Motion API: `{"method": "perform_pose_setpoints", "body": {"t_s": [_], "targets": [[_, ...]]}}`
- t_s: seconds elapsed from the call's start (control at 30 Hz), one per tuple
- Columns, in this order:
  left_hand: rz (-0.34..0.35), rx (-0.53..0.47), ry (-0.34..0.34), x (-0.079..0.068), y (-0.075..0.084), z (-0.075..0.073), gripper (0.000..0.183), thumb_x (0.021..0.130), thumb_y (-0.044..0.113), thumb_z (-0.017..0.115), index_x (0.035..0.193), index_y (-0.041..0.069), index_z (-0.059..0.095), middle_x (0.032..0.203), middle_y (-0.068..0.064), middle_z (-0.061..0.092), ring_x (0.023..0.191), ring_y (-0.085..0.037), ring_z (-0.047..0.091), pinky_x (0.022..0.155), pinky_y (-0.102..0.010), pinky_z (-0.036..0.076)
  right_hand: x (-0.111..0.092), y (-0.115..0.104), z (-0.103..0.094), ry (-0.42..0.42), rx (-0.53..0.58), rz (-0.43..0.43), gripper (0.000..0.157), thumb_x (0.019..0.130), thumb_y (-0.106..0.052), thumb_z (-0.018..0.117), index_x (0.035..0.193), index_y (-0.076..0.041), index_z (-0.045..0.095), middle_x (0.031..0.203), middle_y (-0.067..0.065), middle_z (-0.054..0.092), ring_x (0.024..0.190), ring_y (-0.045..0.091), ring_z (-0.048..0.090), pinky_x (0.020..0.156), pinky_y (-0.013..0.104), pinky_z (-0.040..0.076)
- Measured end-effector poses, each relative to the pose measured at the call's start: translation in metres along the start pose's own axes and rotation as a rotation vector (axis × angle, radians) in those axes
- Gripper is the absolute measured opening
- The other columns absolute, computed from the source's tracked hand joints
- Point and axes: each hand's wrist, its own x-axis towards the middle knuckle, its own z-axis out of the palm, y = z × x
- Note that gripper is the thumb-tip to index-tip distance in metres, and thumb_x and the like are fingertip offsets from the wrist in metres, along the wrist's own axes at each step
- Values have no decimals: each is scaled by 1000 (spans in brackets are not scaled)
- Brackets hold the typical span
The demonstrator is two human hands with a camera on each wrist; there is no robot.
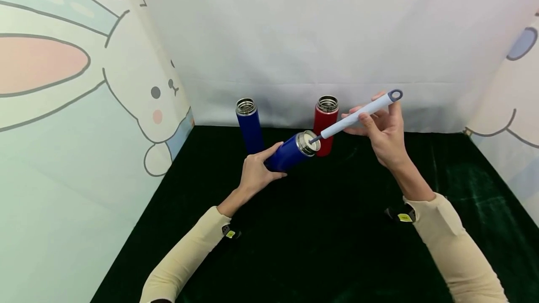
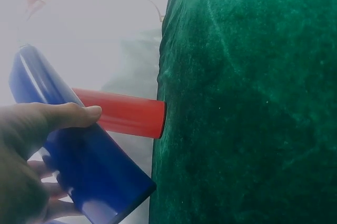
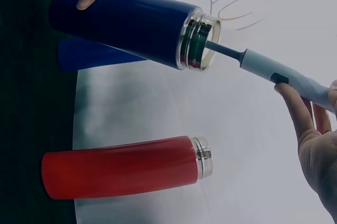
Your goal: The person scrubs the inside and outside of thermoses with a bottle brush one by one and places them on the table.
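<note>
My left hand grips a blue steel bottle, thumb on one side and fingers on the other. The bottle is tilted, its uncapped metal mouth facing up and to the right in the head view. Between thumb and fingers, my right hand holds the pale blue handle of a bottle brush, which ends in a loop. Its dark stem enters the bottle mouth, where something white shows; the rest of the brush head is hidden inside. In the left wrist view, the thumb lies across the blue body.
A second blue bottle stands uncapped at the back, left of the held one. Behind the held bottle stands an uncapped red bottle. Dark green cloth covers the table, with a pale backdrop behind it.
</note>
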Motion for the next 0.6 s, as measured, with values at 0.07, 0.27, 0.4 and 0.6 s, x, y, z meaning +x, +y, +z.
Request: {"method": "perform_pose_setpoints", "body": {"t_s": [0.07, 0.27, 0.4, 0.6], "targets": [[-2, 1, -1, 0, 0, 0, 87, 65, 19, 98, 143, 23, 61, 134, -9, 70, 118, -32, 70, 101, -50, 55, 0, 0, 0, 0, -2, 2, 33, 99, 17, 47, 126, -2, 43, 108, 14, 76, 101, 28, 77, 74, 39, 61], [7, 12, 2, -2, 2, 1, 87, 65, 18, 98, 143, 24, 61, 133, -9, 70, 119, -32, 69, 100, -50, 55, -2, 2, -1, 4, -4, 3, 32, 99, 16, 47, 125, -1, 43, 106, 15, 76, 100, 28, 77, 74, 40, 61], [8, 24, 3, -4, 2, 2, 87, 65, 18, 99, 143, 24, 61, 132, -9, 71, 118, -32, 70, 99, -50, 56, -3, 4, -1, 16, -9, 14, 31, 99, 15, 49, 124, -3, 44, 106, 15, 76, 99, 26, 77, 73, 39, 61], [13, 33, 24, -2, 9, 5, 87, 64, 20, 99, 143, 23, 61, 130, -8, 72, 116, -30, 71, 98, -48, 57, -8, 14, 5, 49, -34, 20, 31, 97, 16, 53, 122, 0, 45, 102, 12, 75, 94, 24, 77, 70, 38, 62]]}}
